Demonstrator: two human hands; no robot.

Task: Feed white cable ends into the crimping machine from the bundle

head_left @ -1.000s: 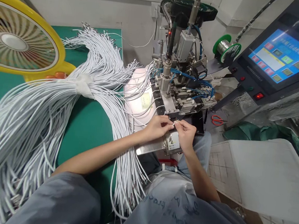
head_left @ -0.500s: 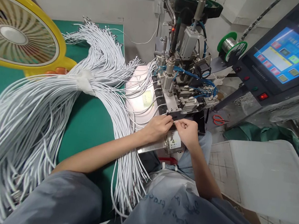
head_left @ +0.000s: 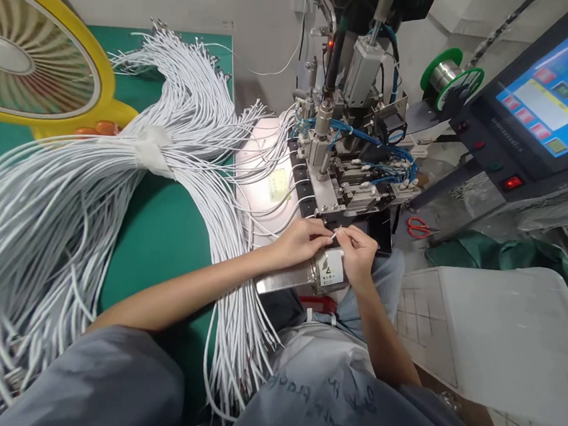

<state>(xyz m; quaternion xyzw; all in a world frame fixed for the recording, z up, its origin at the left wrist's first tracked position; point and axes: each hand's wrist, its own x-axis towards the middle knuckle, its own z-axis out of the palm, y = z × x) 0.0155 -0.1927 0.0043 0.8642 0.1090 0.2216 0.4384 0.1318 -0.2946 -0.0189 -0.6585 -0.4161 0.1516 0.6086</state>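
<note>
My left hand [head_left: 301, 240] and my right hand [head_left: 359, 250] meet just in front of a small metal machine [head_left: 348, 172] with blue tubing. Both hands pinch the end of a thin white cable [head_left: 336, 232] between fingertips, held close to the machine's front plate. A huge bundle of white cables [head_left: 91, 181], tied with a white band [head_left: 152, 147], fans across the green table [head_left: 161, 241] to my left. Several loose cables run from the bundle toward my left hand.
A yellow-rimmed fan [head_left: 31, 68] stands at the far left. A touchscreen panel [head_left: 551, 98] with red buttons sits at the right, a green wire spool [head_left: 451, 72] beside it. Red scissors [head_left: 418, 227] lie behind the machine. A translucent plastic bin [head_left: 498, 334] stands at my right.
Both hands pushed slightly forward toward the machine's plate, then drew back a little, still pinching the cable end. The view tilted downward a bit.
</note>
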